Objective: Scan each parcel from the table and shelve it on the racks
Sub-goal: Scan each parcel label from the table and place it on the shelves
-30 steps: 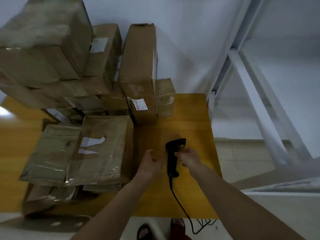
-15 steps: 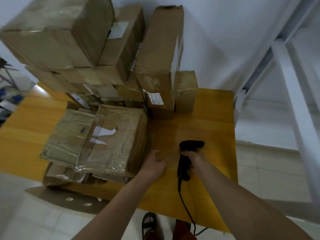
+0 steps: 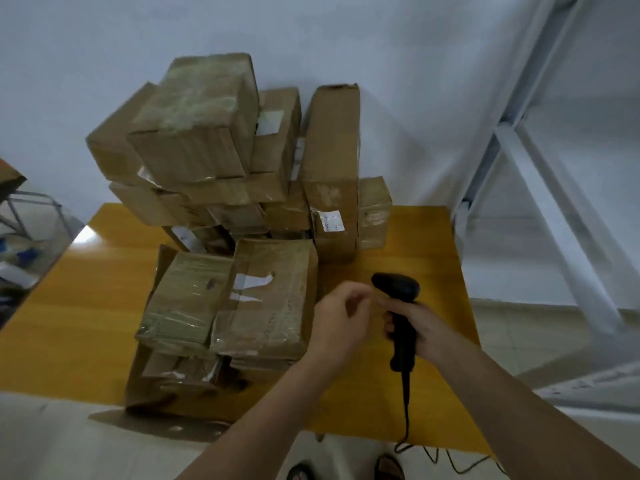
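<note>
Fingers of right hand point(image 3: 424, 329) wrap the grip of the black scanner point(image 3: 398, 308), clenched on it, head pointing up and left, above the table's right half. Left hand point(image 3: 341, 318) is just beside the scanner head, fingers curled loosely, thumb and fingertips drawn near each other; can't tell if they pinch anything or touch the scanner.

Yellow table point(image 3: 76, 306) stands w/ its far edge against the white wall point(image 3: 104, 46). White rack point(image 3: 540, 174) stands off the table's right edge, near the far right corner.

Stack of cardboard parcels point(image 3: 204, 133) is piled high along the far edge, approx. mid-table. Tall parcel point(image 3: 332, 161) stands upright at the stack's right end, white label low on its front. Small parcel point(image 3: 374, 213) stands touching its right side.

Flat parcel point(image 3: 270, 299) w/ torn white label lies nearer the front, just left of the left hand, on top of other boxes. Taped parcel point(image 3: 187, 299) lies touching its left side. Opened box point(image 3: 166, 382) sits under both at the front edge, a flap overhanging.

Scanner's cable point(image 3: 407, 410) runs down over the front edge near the front right corner.
</note>
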The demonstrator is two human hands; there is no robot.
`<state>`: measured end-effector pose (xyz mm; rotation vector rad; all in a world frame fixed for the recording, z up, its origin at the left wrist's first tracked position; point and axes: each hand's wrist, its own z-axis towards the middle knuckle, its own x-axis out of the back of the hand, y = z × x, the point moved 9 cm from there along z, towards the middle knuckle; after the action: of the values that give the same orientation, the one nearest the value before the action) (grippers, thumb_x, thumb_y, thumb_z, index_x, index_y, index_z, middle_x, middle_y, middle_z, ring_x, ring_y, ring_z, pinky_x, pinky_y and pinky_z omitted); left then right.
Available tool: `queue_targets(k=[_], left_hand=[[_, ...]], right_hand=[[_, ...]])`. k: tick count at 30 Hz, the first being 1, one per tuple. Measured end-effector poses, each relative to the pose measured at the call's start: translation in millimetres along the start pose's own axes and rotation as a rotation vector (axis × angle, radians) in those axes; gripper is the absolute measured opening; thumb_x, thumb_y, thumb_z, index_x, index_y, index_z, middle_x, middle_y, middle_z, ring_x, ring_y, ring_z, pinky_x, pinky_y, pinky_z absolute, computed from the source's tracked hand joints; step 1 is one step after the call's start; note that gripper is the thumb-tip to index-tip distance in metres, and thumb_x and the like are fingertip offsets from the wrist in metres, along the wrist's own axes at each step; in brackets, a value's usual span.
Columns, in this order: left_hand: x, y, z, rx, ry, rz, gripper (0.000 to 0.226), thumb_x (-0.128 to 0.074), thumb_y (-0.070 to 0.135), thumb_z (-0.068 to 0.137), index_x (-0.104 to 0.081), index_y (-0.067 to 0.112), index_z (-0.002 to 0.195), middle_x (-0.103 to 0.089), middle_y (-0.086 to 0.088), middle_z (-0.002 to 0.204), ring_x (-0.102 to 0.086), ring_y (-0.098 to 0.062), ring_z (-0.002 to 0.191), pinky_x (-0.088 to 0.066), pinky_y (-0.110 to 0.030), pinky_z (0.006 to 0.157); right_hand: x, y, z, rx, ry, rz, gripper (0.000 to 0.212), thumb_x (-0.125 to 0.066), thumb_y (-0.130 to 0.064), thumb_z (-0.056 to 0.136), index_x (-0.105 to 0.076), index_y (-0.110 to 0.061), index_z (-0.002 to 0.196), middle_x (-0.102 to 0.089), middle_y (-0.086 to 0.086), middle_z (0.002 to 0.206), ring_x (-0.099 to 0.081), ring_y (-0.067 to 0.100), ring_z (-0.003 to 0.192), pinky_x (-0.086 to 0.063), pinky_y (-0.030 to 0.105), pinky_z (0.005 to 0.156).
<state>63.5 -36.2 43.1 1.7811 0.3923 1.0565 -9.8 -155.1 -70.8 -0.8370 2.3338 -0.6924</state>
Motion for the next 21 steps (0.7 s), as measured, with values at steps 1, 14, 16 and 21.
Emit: queue_targets(k=[1, 14, 16, 21], left_hand=[[14.5, 4.7, -3.9, -0.047, 0.065, 0.011, 0.022, -0.057, 0.016, 0.096, -0.059, 0.038, 0.101, -0.059, 0.021, 0.096, -0.054, 0.011, 0.094, -0.044, -0.005, 0.073], [136.7, -58.1, -35.5, 0.079, 0.406, 0.391, 0.088, -0.073, 0.044, 0.08, -0.027, 0.012, 0.148, -0.015, -0.006, 0.16, -0.006, -0.023, 0.149, -0.016, -0.045, 0.121], [142.7, -72.0, -40.3, 0.138, 0.415, 0.339, 0.092, -0.073, 0.047, 0.079, -0.025, 0.011, 0.149, -0.014, -0.008, 0.16, -0.005, -0.026, 0.149, -0.015, -0.047, 0.121], [136.6, -95.1, -46.0, 0.301, 0.301, 0.328, 0.126, -0.071, 0.074, 0.062, -0.008, 0.012, 0.152, -0.011, -0.018, 0.16, -0.009, -0.034, 0.148, -0.013, -0.053, 0.119]], right_hand=[[-9.5, -4.7, -8.8, 0.03, -0.019, 0.001, 0.015, -0.076, -0.012, 0.08, -0.063, -0.007, 0.085, -0.053, 0.004, 0.057, -0.052, 0.018, 0.049, -0.045, 0.032, 0.052], [-92.6, 3.8, -54.9, 0.152, 0.014, 0.142, 0.049, -0.082, -0.015, 0.066, -0.066, -0.005, 0.111, -0.072, 0.013, 0.109, -0.068, 0.026, 0.1, -0.053, 0.031, 0.061], [-97.9, 8.3, -55.4, 0.154, 0.04, 0.126, 0.056, -0.083, -0.013, 0.067, -0.062, -0.005, 0.119, -0.068, 0.012, 0.112, -0.064, 0.025, 0.104, -0.053, 0.03, 0.06], [-113.2, 16.7, -57.1, 0.141, 0.053, 0.099, 0.051, -0.082, -0.011, 0.071, -0.062, -0.004, 0.117, -0.067, 0.013, 0.112, -0.064, 0.026, 0.096, -0.055, 0.031, 0.063]])
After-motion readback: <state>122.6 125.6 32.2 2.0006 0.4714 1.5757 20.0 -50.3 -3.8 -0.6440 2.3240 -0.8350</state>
